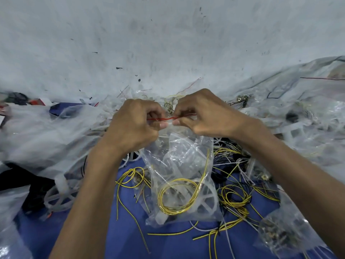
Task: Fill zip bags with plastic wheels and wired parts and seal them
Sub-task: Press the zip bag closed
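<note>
A clear zip bag with a red zip strip hangs in front of me, held at its top edge. Inside it lie a coil of yellow wire and a translucent white plastic wheel. My left hand pinches the left end of the red strip. My right hand pinches the strip just to the right, thumbs nearly touching. The bag's lower end rests on the blue cloth.
Loose yellow and black wired parts lie on the cloth to the right and left. Another filled bag sits at the lower right. Heaps of clear plastic bags and white wheels lie left; more plastic sheeting at the right. A grey wall stands behind.
</note>
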Demonstrator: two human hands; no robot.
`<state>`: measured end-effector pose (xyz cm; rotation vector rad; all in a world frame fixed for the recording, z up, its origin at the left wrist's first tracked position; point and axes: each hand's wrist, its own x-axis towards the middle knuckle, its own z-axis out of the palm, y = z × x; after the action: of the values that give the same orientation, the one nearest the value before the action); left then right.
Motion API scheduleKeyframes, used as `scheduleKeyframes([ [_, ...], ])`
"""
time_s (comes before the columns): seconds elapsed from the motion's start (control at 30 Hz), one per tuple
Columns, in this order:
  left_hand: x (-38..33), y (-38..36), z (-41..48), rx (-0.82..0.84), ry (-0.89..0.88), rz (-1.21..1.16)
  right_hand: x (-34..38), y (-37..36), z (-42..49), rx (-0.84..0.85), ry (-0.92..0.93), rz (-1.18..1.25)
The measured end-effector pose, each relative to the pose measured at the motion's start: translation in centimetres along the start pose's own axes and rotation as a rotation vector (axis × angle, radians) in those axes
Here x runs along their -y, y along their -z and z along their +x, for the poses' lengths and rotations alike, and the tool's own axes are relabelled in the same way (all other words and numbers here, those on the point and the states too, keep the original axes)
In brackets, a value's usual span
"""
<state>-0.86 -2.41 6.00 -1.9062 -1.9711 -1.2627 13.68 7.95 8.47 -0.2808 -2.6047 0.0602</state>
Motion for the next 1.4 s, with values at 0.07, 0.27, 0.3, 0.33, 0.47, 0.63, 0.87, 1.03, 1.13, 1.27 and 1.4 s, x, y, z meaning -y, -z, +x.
scheduleKeyframes([
  [0.07,-0.1,-0.1,0.0,-0.034,-0.016,-0.021,0.3,-0.2,0.0,-0.049,0.027,0.008],
  [0.27,-0.3,-0.6,0.0,-0.059,-0.034,-0.063,0.5,-0.9,0.0,-0.061,0.069,-0.033],
  [0.3,-0.4,-0.6,0.0,-0.059,-0.044,-0.055,0.5,-1.0,-0.1,-0.077,0.073,-0.047],
  [0.33,-0.4,-0.6,0.1,-0.064,-0.057,-0.052,0.5,-1.1,-0.2,-0.100,0.073,-0.062],
  [0.47,-0.2,0.0,0.2,-0.033,0.014,-0.142,-0.3,-0.6,-0.2,-0.096,-0.027,-0.021],
  [0.63,0.0,0.2,0.4,-0.017,0.114,-0.074,-1.4,0.4,-1.5,-0.113,-0.189,0.154],
  [0.87,-0.3,-0.9,0.3,-0.075,0.163,-0.065,-0.5,-0.2,-1.3,-0.104,-0.219,-0.071],
  [1.03,0.4,-0.7,0.3,-0.127,0.210,-0.132,-0.8,-1.0,-1.2,-0.207,-0.232,-0.015],
  [1.13,1.3,0.0,0.2,-0.062,0.239,-0.145,-1.7,-0.4,-1.5,-0.172,-0.286,0.085],
  [1.27,2.0,0.4,0.2,-0.034,0.260,-0.048,-2.5,-0.4,-2.0,-0.116,-0.326,0.071],
  [1.4,1.7,0.0,0.2,-0.036,0.249,-0.015,-2.1,-1.6,-1.9,-0.134,-0.339,-0.097],
])
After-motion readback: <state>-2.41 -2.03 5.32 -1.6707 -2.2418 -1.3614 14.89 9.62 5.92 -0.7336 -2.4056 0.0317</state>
